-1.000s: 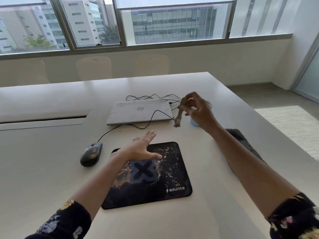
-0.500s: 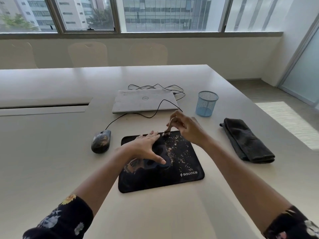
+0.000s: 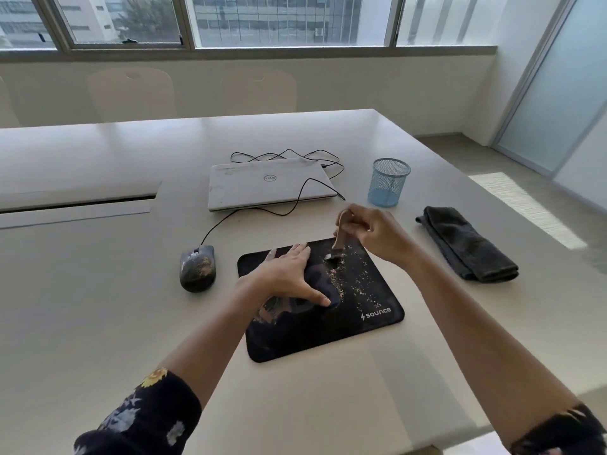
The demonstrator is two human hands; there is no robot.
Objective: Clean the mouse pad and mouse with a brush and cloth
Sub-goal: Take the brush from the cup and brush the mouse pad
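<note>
Pressing flat on the mouse pad (image 3: 328, 334), the left hand (image 3: 287, 274) lies at frame centre, its fingers straight and spread and its thumb stretched toward the lower right over the printed design. The pad is black and sits slightly skewed on the pale table (image 3: 98, 307), with a white logo at its lower right corner. Light crumbs (image 3: 356, 277) are scattered over its right half, thickest in a line just right of the left hand.

The right hand (image 3: 372, 231) is just above and right of centre, fingers curled round the handle of a small brush (image 3: 338, 239). The brush points downward, and its bristle end meets the pad near the upper edge, at the top of the crumb line. The handle is pale brown; the bristles are too blurred to describe.

The mouse (image 3: 198, 268) rests on the table left of the pad, near it but apart. It is dark, with mottled marks on its shell. Its cable (image 3: 216, 226) runs up and right toward the closed white laptop (image 3: 267, 182) in the upper middle. A blue mesh cup (image 3: 389, 187) stands upright to the right of the laptop.

The cloth (image 3: 466, 247), dark and folded, lies at the right of the frame, well apart from the pad, with neither hand on it.

A dark floral sleeve (image 3: 141, 418) shows at the lower left, and another at the lower right corner.
</note>
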